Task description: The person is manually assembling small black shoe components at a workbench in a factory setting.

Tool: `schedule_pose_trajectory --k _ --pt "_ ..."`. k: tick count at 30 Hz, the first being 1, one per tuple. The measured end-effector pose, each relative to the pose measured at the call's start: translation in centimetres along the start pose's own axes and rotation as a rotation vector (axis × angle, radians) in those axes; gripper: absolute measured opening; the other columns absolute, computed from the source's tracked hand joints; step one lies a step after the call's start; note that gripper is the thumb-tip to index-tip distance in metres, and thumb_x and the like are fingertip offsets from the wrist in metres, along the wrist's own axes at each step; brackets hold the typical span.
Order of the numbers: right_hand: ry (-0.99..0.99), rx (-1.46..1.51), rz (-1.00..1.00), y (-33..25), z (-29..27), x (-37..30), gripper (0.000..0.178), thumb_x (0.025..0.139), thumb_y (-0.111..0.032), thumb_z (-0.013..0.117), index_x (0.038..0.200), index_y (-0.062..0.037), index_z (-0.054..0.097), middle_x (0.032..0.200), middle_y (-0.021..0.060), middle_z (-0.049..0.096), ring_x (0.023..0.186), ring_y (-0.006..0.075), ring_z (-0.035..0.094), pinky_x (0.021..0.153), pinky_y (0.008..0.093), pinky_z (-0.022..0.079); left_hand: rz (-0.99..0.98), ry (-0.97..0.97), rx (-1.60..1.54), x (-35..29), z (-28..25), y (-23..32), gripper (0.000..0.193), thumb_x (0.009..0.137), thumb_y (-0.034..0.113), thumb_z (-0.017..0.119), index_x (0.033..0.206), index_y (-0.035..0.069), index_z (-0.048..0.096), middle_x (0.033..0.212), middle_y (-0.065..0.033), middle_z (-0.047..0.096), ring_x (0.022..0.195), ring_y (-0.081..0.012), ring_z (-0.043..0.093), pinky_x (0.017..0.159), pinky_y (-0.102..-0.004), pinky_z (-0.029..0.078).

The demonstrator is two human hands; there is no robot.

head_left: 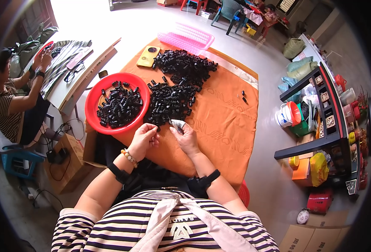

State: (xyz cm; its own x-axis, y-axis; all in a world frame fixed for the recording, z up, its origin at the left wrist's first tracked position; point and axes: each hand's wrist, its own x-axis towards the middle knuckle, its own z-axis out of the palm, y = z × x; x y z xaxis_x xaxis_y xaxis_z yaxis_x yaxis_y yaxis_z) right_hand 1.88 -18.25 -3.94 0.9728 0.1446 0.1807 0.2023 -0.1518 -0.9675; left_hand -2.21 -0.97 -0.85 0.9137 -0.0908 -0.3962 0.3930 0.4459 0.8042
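Note:
My left hand [145,137] is closed in a pinch near the front edge of the orange-covered table, on a small black cylindrical part [158,129] that mostly hides in the fingers. Just to its right, my right hand [185,137] is also closed. Something grey [178,123] shows at its fingertips; whether it is a finger wrapping or a held thing I cannot make out. Beyond both hands lies a pile of small black parts [168,103], with a second heap [183,65] farther back. A red round basin [94,124] of the same black parts stands left of my hands.
At the far side are a yellow rectangular case [148,56] and a pink plastic basket [187,38]. Two loose pieces [244,100] lie on the orange cloth [223,134]. To the left another person [15,92] works at a table; a black-framed rack [315,143] stands right.

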Motion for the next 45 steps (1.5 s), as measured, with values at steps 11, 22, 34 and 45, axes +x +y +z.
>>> schedule_pose_trajectory --k 11,22,34,45 --pt "-0.083 0.306 0.232 -0.2 -0.7 0.4 0.014 0.083 -0.008 0.062 0.096 -0.0038 0.061 0.078 -0.0011 0.062 0.059 0.0039 0.056 0.048 0.0192 0.046 -0.12 -0.059 -0.028 -0.1 0.2 1.5 0.009 0.091 0.015 0.049 0.098 0.009 0.051 0.072 -0.0008 0.056 0.057 -0.0077 0.052 0.05 -0.0194 0.042" --pt "0.006 0.598 0.518 -7.6 -3.5 1.5 0.01 0.081 -0.009 0.063 0.09 -0.0061 0.065 0.07 -0.0046 0.059 0.046 -0.0005 0.041 0.04 0.0146 0.029 -0.205 -0.269 0.025 0.3 2.9 5.3 0.015 0.093 0.018 0.047 0.105 0.009 0.05 0.08 -0.0025 0.058 0.065 -0.008 0.057 0.056 -0.0205 0.045" --pt "-0.106 0.641 0.438 -10.5 -4.0 2.4 0.008 0.083 -0.009 0.062 0.089 -0.0044 0.064 0.066 -0.0034 0.059 0.049 -0.0006 0.044 0.04 0.0145 0.03 -0.154 -0.453 -0.079 0.3 6.4 7.1 0.028 0.094 0.017 0.045 0.12 0.009 0.039 0.088 -0.0102 0.059 0.071 -0.0124 0.06 0.062 -0.0248 0.051" --pt "-0.176 0.655 0.339 -10.7 -5.1 1.7 0.044 0.088 -0.029 0.057 0.123 -0.0033 0.047 0.088 0.001 0.057 0.058 0.0005 0.04 0.051 0.0141 0.032 -0.235 -0.434 -0.429 0.4 5.7 7.3 0.025 0.092 0.016 0.047 0.115 0.009 0.042 0.076 -0.004 0.052 0.057 -0.0087 0.046 0.049 -0.0192 0.038"
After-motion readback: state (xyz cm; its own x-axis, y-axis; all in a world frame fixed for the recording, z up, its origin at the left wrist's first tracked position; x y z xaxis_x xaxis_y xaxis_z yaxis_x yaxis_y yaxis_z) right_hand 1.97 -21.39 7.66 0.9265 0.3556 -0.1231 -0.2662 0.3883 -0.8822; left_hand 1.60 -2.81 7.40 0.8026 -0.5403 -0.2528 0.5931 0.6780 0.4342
